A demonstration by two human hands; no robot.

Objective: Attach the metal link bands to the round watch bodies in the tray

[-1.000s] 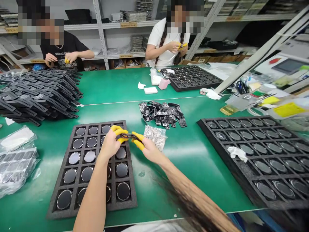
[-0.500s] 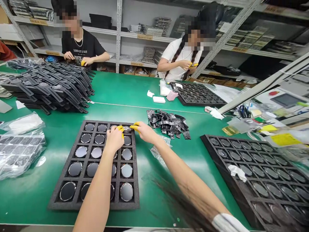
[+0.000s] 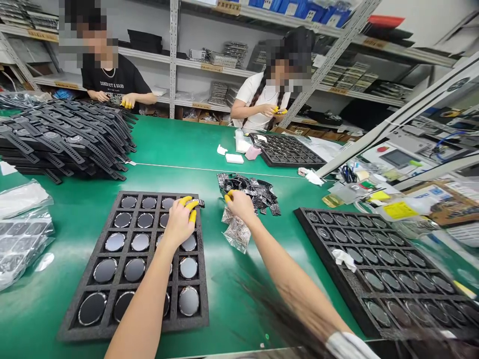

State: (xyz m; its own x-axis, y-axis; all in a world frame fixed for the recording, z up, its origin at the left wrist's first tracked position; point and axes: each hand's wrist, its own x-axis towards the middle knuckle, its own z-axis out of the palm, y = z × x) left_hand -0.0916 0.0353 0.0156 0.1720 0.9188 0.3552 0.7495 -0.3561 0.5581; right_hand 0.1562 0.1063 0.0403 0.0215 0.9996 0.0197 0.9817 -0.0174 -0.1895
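Note:
My left hand (image 3: 180, 219), with yellow finger cots, is closed around a short black link watch strap (image 3: 201, 203) over the far right corner of a foam tray (image 3: 205, 294). The tray's compartments hold round dark watch faces (image 3: 105, 270), some hidden by my left forearm. To its right, my right hand (image 3: 240, 205), also wearing yellow finger cots, has its fingers pinched together; whatever is between them is hidden. That hand is beside a heap of black straps (image 3: 258, 192) and just above a clear plastic bag (image 3: 238, 232) of small thin metallic pieces.
A second foam tray (image 3: 299, 219) with round parts stands at the right, white tissue (image 3: 344, 260) on it. Stacked black straps (image 3: 56, 134) lie far left, plastic-wrapped parts (image 3: 24, 244) nearer. Across the table (image 3: 168, 134) two people work; another tray (image 3: 286, 149) sits there.
My right hand has left the strap by my left hand and moved right to the bag and strap heap. My left hand still holds the strap. The camera view has shifted.

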